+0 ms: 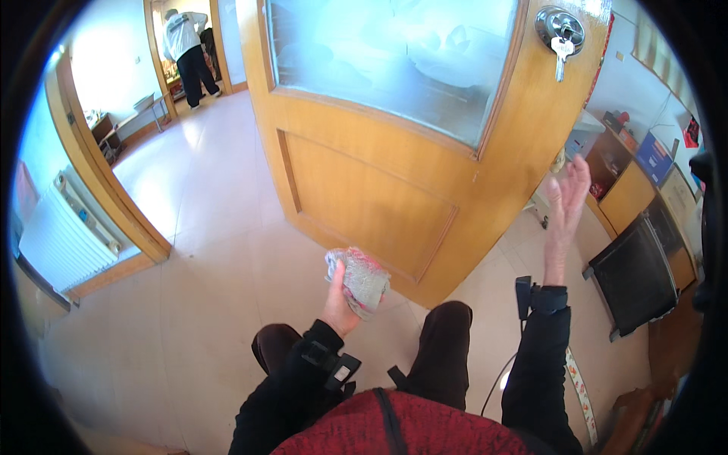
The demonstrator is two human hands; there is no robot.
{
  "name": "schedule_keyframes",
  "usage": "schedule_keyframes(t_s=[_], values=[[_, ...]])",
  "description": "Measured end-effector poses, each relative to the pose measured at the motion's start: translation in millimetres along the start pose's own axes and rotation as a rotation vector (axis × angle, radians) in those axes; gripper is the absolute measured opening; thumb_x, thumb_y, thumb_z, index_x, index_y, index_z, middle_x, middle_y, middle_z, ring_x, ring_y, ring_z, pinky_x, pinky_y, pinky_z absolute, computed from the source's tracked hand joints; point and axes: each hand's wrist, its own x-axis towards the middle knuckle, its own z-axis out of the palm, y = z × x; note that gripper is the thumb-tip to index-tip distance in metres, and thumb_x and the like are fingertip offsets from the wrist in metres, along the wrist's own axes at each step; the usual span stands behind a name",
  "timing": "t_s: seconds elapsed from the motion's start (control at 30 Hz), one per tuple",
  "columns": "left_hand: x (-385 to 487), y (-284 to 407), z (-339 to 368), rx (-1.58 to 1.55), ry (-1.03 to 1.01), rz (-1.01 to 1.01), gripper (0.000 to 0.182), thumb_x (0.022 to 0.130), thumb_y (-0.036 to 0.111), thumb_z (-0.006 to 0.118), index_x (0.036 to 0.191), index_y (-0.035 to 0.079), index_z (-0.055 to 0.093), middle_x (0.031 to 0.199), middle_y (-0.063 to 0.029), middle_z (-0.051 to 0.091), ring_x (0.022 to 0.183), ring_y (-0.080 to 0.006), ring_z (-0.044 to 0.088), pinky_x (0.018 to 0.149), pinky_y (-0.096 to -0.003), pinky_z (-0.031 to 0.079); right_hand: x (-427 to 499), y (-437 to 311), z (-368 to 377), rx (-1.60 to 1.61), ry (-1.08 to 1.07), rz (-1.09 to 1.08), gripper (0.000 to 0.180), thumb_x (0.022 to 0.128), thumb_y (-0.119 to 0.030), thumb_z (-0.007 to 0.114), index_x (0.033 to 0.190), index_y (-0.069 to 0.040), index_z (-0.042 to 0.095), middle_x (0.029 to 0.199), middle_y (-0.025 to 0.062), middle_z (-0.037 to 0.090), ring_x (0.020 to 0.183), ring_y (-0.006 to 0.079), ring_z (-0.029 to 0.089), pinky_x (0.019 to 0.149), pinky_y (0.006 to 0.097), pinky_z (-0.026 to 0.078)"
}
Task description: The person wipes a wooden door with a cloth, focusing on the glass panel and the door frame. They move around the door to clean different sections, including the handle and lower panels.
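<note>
My left hand [342,307] grips a folded, worn grey cloth [364,281] with pink and red patches, held in front of the lower part of a wooden door [364,182]. The thumb lies on top of the cloth. My right hand [566,190] is raised beside the door's free edge, fingers up and slightly curled, with nothing visible in it. Whether it touches the door edge I cannot tell. The door has a frosted glass pane [392,62] and, high on the right, a round metal lock [554,25] with a key [563,54] in it.
Another person [187,51] stands in a far doorway, back turned. A white radiator [71,222] is at the left by a wooden door frame [108,170]. To the right are a black suitcase [634,278] and a wooden cabinet [631,193] with boxes on it. A patterned strip [580,392] trails on the floor.
</note>
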Motion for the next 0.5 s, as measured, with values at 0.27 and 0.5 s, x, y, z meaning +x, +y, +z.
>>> schedule_keyframes(t_s=[0.27, 0.5], values=[[177.3, 91.0, 80.4, 0.671, -0.146, 0.734, 0.045, 0.095, 0.034, 0.053, 0.132, 0.010, 0.045, 0.130, -0.0077, 0.051, 0.117, -0.0204, 0.050, 0.099, -0.0325, 0.040, 55.7, 71.7, 38.6, -0.145, 0.215, -0.084, 0.074, 0.089, -0.031, 0.062, 0.141, 0.006, 0.024, 0.137, 0.0194, 0.038, 0.125, 0.0284, 0.039, 0.104, 0.0353, 0.031], [218.7, 38.9, 164.8, 1.662, -0.239, 1.410, 0.038, 0.073, 0.013, 0.071, 0.110, 0.017, 0.060, 0.102, -0.0093, 0.055, 0.098, -0.0294, 0.055, 0.079, -0.0380, 0.049, 54.0, 83.0, 39.3, -0.240, 0.268, -0.156, 0.067, 0.091, -0.026, 0.061, 0.140, 0.005, 0.027, 0.134, 0.0173, 0.041, 0.123, 0.0245, 0.040, 0.103, 0.0330, 0.033]])
